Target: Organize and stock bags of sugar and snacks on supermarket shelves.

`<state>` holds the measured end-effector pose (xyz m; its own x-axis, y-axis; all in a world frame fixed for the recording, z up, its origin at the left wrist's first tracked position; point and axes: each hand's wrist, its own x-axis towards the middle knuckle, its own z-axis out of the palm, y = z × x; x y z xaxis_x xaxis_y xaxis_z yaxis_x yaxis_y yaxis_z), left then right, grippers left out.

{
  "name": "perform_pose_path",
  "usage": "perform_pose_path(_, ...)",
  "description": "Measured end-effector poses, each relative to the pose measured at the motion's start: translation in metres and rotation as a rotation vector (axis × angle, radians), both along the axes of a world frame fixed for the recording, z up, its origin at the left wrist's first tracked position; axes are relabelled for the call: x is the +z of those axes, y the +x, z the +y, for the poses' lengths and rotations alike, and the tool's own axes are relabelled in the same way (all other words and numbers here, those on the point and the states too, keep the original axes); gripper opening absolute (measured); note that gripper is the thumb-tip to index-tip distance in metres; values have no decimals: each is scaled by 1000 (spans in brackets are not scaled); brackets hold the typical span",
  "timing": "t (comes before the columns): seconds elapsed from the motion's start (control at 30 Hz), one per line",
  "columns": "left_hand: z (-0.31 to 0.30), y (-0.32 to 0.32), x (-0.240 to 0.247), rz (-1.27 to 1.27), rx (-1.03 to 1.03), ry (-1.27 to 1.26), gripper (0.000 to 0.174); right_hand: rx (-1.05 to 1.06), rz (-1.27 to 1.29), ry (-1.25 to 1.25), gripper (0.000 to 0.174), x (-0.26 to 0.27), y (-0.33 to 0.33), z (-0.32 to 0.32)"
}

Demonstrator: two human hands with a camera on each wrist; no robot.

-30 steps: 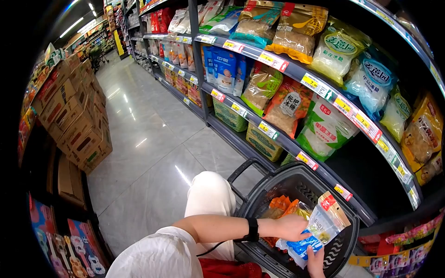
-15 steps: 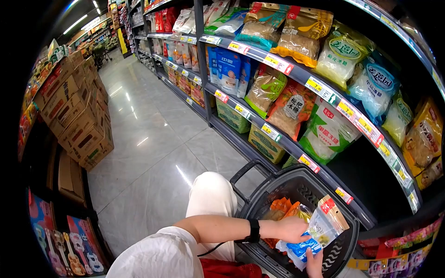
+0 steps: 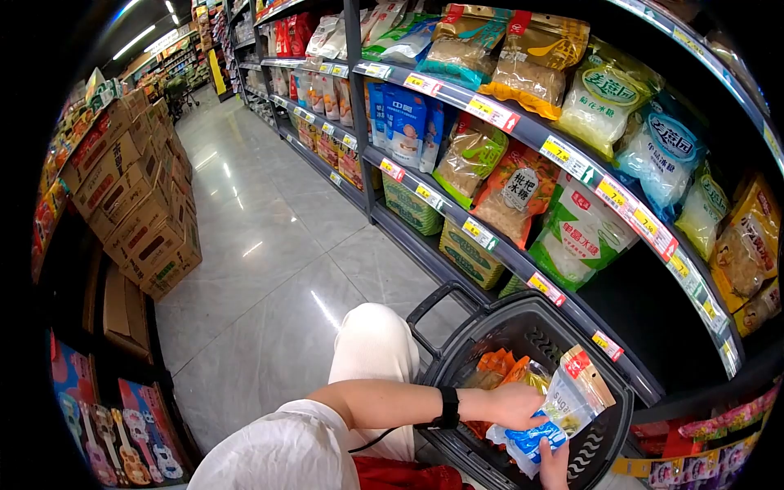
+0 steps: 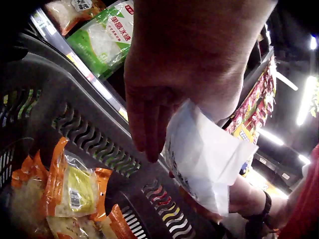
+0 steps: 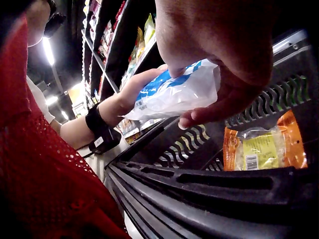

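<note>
Supermarket aisle, low down by the bottom shelf (image 3: 523, 260). A blue-and-clear packet (image 3: 549, 411) is held in the air above the near right corner of the black basket (image 3: 482, 314). It is tilted, with the red header end up toward the shelf and the blue end low toward the person. As far as the head view shows, it touches neither the rim nor the contents. The left hand (image 3: 513, 403) is clamped on the packet's left edge, fingers running down one face. The right hand (image 3: 556, 464) pinches the blue bottom end from beneath, thumb over and fingers curled under. Both hands are closed on this one packet and hold nothing else. Orange packets (image 3: 495, 364) lie flat on the basket floor toward its left side, one with its barcode up. What lies directly under the held packet cannot be told. Judgement: the film looks soft and slack, so a grip at both ends suits it. Pinching the sealed edges rather than the filled middle should spare the contents. If it is set down, going low first, flat face down, and freeing one hand at a time should stop it sliding. The slotted wall and rim could snag a corner of the film. The handle (image 3: 425, 300) stands off the far left edge, out of the way.
</note>
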<state>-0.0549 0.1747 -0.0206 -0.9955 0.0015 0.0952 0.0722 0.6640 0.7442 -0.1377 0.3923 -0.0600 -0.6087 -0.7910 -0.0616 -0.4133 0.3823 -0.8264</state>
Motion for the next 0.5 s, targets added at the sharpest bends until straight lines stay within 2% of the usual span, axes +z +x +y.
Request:
perform_pose_path(0.33, 0, 0, -1, -10, -6, -11, 42, -7, -1, -19, 34, 7, 6, -5)
perform_pose_path(0.4, 0, 0, -1, -21, -11, -9, 42, -83, -125, -5, 34, 14, 11, -7)
perform_pose_path(0.5, 1, 0, -2, -3, 7, -3, 41, -68, -139, -28, 34, 6, 7, -4)
